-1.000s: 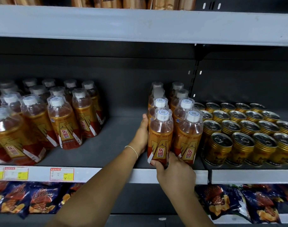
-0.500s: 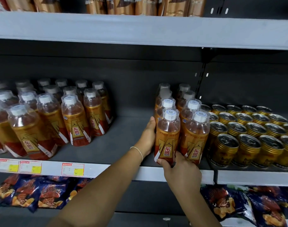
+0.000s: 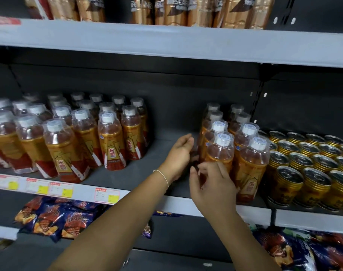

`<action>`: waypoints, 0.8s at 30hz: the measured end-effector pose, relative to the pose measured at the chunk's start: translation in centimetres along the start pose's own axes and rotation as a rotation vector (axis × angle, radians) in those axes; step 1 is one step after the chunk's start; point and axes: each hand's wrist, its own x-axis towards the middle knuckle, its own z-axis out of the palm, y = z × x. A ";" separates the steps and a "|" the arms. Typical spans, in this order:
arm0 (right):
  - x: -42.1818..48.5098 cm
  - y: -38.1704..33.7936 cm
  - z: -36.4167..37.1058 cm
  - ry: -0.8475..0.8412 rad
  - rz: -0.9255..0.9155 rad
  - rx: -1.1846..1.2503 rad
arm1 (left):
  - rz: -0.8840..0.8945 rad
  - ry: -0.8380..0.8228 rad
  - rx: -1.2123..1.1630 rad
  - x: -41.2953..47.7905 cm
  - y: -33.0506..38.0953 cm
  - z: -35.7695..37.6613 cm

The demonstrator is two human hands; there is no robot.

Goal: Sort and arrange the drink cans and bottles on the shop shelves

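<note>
Two hands reach to a small block of orange drink bottles standing on the middle shelf, between a larger group of the same bottles and rows of gold cans. The left hand hovers loosely curled, holding nothing, just beside the block. The right hand curls before the front bottle; grip unclear

On the mid shelf we see left bottles in a big block & right bottles 2 wide, several deep; blocks well apart. All upright, amber, white caps, gold-red labels. Gold cans, silver tops, stand in rows just right of the right bottles.
</note>
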 end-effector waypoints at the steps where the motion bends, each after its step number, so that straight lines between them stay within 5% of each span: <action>1: 0.4 -0.8 0.7 -0.042 -0.028 0.030 | 0.036 0.006 0.025 -0.5 1.1 -1.0; 11: 3.8 -8.1 11.2 -0.554 0.029 0.141 | 0.734 0.395 0.844 -6.5 8.7 -15.5; 15: 5.1 -11.1 15.0 -0.654 0.141 0.257 | 0.727 0.445 0.997 -7.6 10.2 -19.0; 24: 3.7 -14.1 18.9 -0.490 0.333 0.205 | 0.649 0.282 0.964 -7.9 10.4 -22.8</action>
